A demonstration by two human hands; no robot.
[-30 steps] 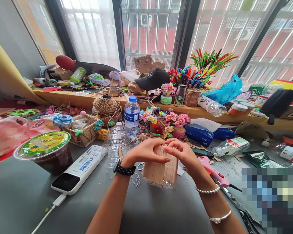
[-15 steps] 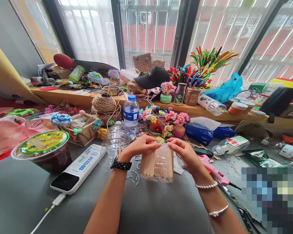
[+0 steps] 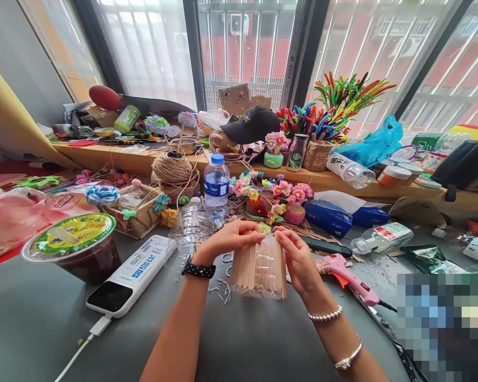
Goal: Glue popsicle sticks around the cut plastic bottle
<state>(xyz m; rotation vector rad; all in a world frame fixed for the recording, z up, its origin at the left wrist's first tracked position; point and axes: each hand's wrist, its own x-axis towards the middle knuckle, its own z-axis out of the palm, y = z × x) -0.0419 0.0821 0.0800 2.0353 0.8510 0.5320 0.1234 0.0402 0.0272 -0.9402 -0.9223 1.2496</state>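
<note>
Between my hands is a cut clear plastic bottle [image 3: 266, 265] with flat wooden craft sticks [image 3: 247, 269] set upright side by side on its wall. A bare strip of plastic shows at the front. My left hand [image 3: 237, 236], with a black watch band at the wrist, is closed on the bottle's upper left rim. At the right edge, my right hand [image 3: 298, 260] pinches the top of a craft stick [image 3: 279, 265] lying against the bottle. The far side of the bottle is hidden. Close to my right hand lies a pink glue gun [image 3: 352, 278] with an orange trigger.
On the left stand a lidded drink cup [image 3: 74, 246] and a white power bank [image 3: 131, 276] with a cable. A water bottle [image 3: 216, 188], twine [image 3: 173, 172] and yarn flowers [image 3: 297, 196] are behind my hands. Tissue packs [image 3: 329, 217] lie to the right. White string scraps [image 3: 223, 291] are nearby.
My right hand and forearm have shifted slightly left and the fingers sit closer on the stick at the right edge. More of the glue gun shows. The view has moved a little.
</note>
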